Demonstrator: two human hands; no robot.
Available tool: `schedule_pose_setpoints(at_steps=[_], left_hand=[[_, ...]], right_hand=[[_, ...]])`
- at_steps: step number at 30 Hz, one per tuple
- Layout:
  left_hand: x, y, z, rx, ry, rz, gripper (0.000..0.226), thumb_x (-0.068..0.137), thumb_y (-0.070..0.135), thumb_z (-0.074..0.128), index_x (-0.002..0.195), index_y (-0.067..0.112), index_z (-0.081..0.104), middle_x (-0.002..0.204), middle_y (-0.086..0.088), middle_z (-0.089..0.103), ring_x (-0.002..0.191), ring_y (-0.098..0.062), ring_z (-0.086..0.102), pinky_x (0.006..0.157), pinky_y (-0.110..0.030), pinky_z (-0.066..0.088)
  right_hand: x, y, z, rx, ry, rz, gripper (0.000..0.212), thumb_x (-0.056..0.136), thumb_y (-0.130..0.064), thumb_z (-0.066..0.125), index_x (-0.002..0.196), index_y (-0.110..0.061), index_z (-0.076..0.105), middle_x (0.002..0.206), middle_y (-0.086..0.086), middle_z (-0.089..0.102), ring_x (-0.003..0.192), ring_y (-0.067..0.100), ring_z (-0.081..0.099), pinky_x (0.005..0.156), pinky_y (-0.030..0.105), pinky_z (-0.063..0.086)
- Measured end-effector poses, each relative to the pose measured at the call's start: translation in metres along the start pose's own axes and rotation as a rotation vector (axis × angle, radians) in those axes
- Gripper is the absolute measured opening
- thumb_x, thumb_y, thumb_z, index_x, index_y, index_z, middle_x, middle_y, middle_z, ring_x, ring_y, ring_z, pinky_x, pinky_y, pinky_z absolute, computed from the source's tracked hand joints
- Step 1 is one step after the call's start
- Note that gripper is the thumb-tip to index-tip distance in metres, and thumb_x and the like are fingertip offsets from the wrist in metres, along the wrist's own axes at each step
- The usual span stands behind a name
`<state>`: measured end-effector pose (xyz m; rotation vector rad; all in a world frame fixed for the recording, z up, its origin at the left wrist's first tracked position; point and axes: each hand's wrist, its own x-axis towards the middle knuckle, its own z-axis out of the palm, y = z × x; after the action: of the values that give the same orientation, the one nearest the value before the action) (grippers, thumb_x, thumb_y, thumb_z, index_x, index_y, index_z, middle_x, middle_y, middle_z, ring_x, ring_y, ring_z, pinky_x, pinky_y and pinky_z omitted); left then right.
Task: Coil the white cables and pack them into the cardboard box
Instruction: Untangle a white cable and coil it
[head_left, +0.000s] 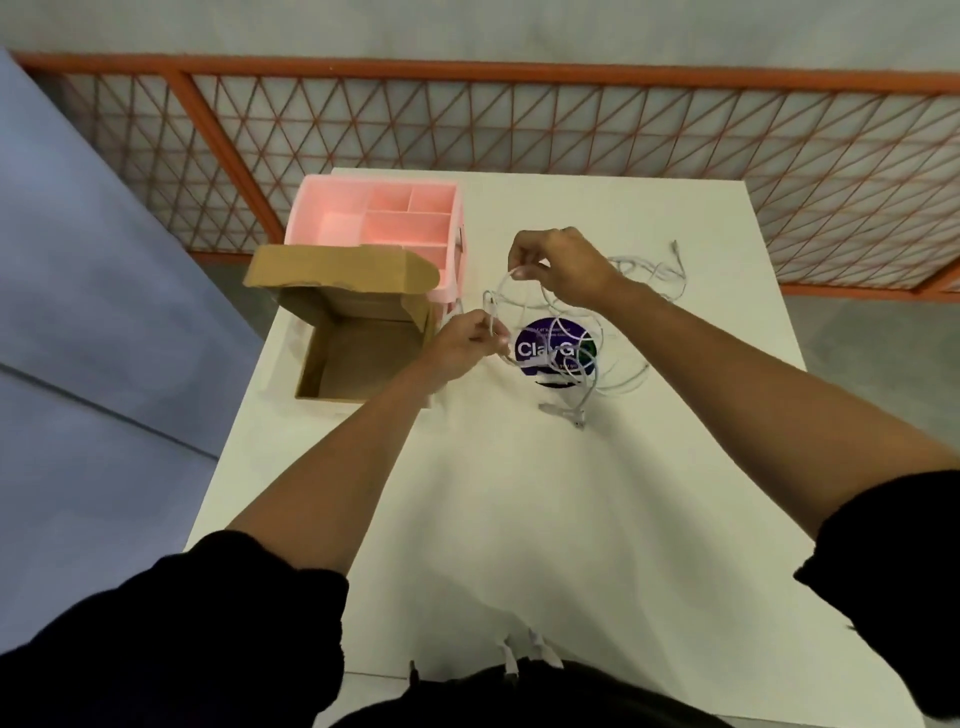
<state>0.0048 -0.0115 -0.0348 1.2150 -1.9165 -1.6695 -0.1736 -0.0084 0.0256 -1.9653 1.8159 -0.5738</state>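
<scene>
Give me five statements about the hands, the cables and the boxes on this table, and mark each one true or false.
1. Both hands hold the same white cable. True: the left hand and right hand each pinch the white cable above the table.
2. The cardboard box already contains a coiled cable. False: the cardboard box is open and looks empty.
3. A pink organizer stands behind the cardboard box. True: the pink organizer is there.
4. Every cable is in hand. False: another cable lies loose beyond the right hand.
5. The round sticker is red. False: the round sticker is purple.
</scene>
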Motion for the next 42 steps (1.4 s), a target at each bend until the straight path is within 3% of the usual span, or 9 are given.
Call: schedule_pose_setpoints(at_steps=[3,9,15,21,25,28,33,39,42], left_hand=[[-0.003,0.007,-0.006,-0.051,-0.014,0.029,0.02,0.098,0.01,0.048,0.083,0.016,0.059,0.088,0.0,0.063,0.079,0.007,0.059,0.077,-0.017,0.042],[-0.003,0.012,-0.013,-0.092,0.017,0.01,0.024,0.101,0.02,0.042,0.087,0.009,0.059,0.098,-0.009,0.063,0.084,0.004,0.062,0.077,-0.014,0.044],[-0.006,0.002,-0.015,0.042,-0.012,0.061,0.023,0.099,0.008,0.045,0.101,-0.007,0.063,0.11,-0.016,0.062,0.107,-0.018,0.055,0.086,-0.007,0.041],[-0.011,0.006,-0.018,-0.055,0.091,0.043,0.032,0.104,0.016,0.032,0.081,0.008,0.054,0.099,-0.015,0.059,0.105,-0.021,0.055,0.086,-0.011,0.042],[-0.018,0.014,-0.02,-0.109,0.043,-0.041,0.04,0.102,0.032,0.038,0.078,0.006,0.056,0.117,-0.01,0.062,0.12,-0.008,0.051,0.106,-0.03,0.033],[-0.026,0.026,-0.02,-0.047,-0.039,-0.027,0.035,0.099,0.027,0.047,0.107,-0.005,0.057,0.107,-0.007,0.067,0.089,0.014,0.06,0.088,-0.015,0.038],[-0.033,0.018,-0.022,-0.088,-0.071,-0.014,0.01,0.098,0.02,0.049,0.094,0.015,0.042,0.076,-0.001,0.061,0.066,-0.008,0.053,0.067,-0.014,0.044],[-0.032,-0.003,-0.026,-0.039,0.107,-0.062,0.01,0.101,0.013,0.041,0.093,0.016,0.047,0.079,-0.006,0.047,0.065,-0.009,0.044,0.06,-0.021,0.047],[-0.035,-0.003,-0.021,-0.041,0.068,-0.225,0.013,0.1,0.019,0.044,0.097,0.01,0.051,0.076,-0.005,0.046,0.066,-0.009,0.047,0.057,-0.021,0.051]], right_hand=[[0.005,-0.01,-0.028,0.138,0.002,0.013,0.012,0.087,-0.009,0.065,0.097,-0.001,0.064,0.088,0.01,0.069,0.082,0.017,0.061,0.073,0.018,0.044],[-0.001,-0.012,-0.051,0.429,-0.069,0.063,0.005,0.09,-0.016,0.063,0.085,-0.017,0.062,0.075,-0.004,0.058,0.074,0.005,0.054,0.072,0.016,0.043],[-0.006,-0.009,-0.044,0.576,0.022,0.11,0.008,0.091,-0.019,0.062,0.083,-0.022,0.063,0.07,-0.004,0.052,0.067,0.005,0.046,0.062,0.017,0.04],[-0.009,-0.005,-0.037,0.604,0.121,0.224,0.007,0.092,-0.019,0.057,0.086,-0.02,0.06,0.061,-0.004,0.041,0.053,0.004,0.038,0.053,0.018,0.032],[-0.007,0.002,-0.031,0.546,0.253,0.299,0.006,0.093,-0.023,0.054,0.088,-0.021,0.057,0.065,-0.007,0.045,0.058,0.006,0.04,0.058,0.019,0.034],[-0.004,0.001,-0.032,0.566,0.381,0.292,0.007,0.093,-0.023,0.054,0.089,-0.018,0.057,0.066,-0.006,0.044,0.06,0.008,0.039,0.06,0.02,0.035],[0.0,0.002,-0.047,0.584,0.51,0.303,0.007,0.094,-0.024,0.053,0.091,-0.018,0.054,0.071,-0.005,0.046,0.061,0.005,0.039,0.054,0.012,0.033],[-0.002,0.015,-0.053,0.637,0.63,0.417,0.008,0.093,-0.023,0.05,0.087,-0.018,0.05,0.078,-0.002,0.051,0.072,0.013,0.048,0.066,0.025,0.042],[-0.002,0.018,-0.054,0.618,0.585,0.472,0.006,0.093,-0.018,0.048,0.091,-0.013,0.05,0.076,-0.002,0.054,0.066,0.01,0.051,0.058,0.018,0.042]])
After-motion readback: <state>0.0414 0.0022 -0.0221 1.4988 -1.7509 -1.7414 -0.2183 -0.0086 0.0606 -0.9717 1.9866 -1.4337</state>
